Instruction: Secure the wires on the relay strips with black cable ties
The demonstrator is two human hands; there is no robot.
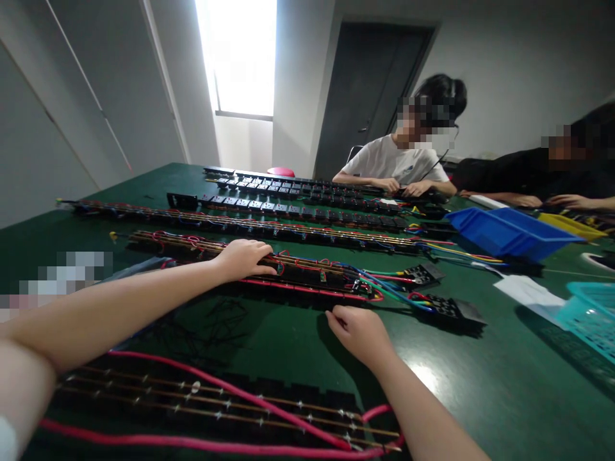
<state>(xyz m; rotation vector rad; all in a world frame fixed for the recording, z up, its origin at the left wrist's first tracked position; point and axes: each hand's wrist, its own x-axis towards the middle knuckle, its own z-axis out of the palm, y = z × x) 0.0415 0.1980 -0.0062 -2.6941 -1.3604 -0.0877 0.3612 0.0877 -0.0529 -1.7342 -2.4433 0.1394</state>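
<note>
My left hand (pixel 245 259) lies over a long black strip (pixel 307 272) with brass rods and red wires, its fingers and thumb spread across the strip. My right hand (pixel 358 330) rests just in front of the strip's right part, fingers curled; whether anything is inside them is hidden. Blue, green and red wires run from the strip's right end to black connector blocks (pixel 444 307). Nearest to me lies another black strip (pixel 230 403) with rods and solder points, crossed by a thick red cable (pixel 211 378).
More long strips (pixel 250 224) lie behind on the green table (pixel 509 384). At the right are a blue bin (pixel 514 234), a turquoise basket (pixel 590 314) and a white paper (pixel 528 294). Two people sit at the far side, hands on the table. Black ties lie below my left forearm.
</note>
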